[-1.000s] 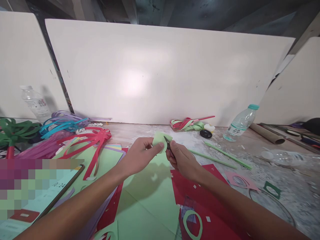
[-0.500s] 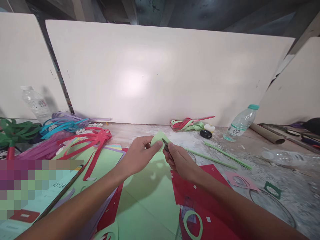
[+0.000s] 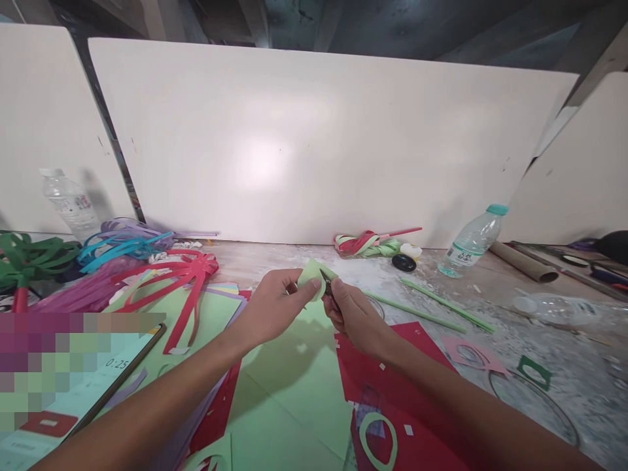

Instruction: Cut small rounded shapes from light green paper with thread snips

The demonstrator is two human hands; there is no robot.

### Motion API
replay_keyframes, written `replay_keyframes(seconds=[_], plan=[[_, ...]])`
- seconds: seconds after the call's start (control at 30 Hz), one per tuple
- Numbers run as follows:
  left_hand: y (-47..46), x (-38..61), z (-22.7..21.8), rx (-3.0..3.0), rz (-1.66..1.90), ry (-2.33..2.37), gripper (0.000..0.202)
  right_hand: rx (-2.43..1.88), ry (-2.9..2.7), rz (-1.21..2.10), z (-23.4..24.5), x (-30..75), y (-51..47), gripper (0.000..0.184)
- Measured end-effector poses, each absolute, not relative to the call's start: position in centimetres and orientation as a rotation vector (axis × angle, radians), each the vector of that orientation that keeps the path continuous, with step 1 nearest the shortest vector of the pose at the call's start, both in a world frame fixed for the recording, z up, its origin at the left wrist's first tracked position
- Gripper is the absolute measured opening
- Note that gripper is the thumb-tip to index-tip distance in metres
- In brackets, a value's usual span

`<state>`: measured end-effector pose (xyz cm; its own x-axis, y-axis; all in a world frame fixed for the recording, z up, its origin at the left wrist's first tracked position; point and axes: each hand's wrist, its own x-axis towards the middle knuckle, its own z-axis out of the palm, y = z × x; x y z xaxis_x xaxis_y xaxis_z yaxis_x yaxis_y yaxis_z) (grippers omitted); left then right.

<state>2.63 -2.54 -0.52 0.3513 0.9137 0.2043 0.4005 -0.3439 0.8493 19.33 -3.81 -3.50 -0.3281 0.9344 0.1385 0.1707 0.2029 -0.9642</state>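
Between thumb and fingers, my left hand [image 3: 275, 297] pinches a small piece of light green paper [image 3: 310, 273], held up above the table. My right hand [image 3: 356, 311] grips a small pair of dark scissors [image 3: 330, 288], whose blades are at the right edge of that piece. The handles are mostly covered by my fingers. Below both hands lie light green sheets [image 3: 289, 399], with red paper [image 3: 412, 386] to their right. A cut green paper ring [image 3: 378, 441] rests on the red paper, beside a clear ruler [image 3: 369, 412].
A phone [image 3: 93, 386] lies at the lower left. Red paper strips [image 3: 191, 271] and other coloured bundles are at the left. A tilted bottle [image 3: 473, 242], thin green sticks [image 3: 446, 304], a cardboard tube [image 3: 524, 261] and a black lid [image 3: 404, 262] sit at the right. A white board [image 3: 318, 144] stands behind.
The green piece has turned slightly in my left hand, and the scissors have shifted a little against its edge. Both arms stay almost in place.
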Motion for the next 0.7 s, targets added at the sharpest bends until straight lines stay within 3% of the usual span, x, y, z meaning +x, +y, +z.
replay_keyframes(seconds=[0.7], plan=[[-2.25,2.41,-0.52,1.927,0.889,1.123,0.037,-1.113,-1.767,1.104,-3.63,19.61,-3.77,0.049]])
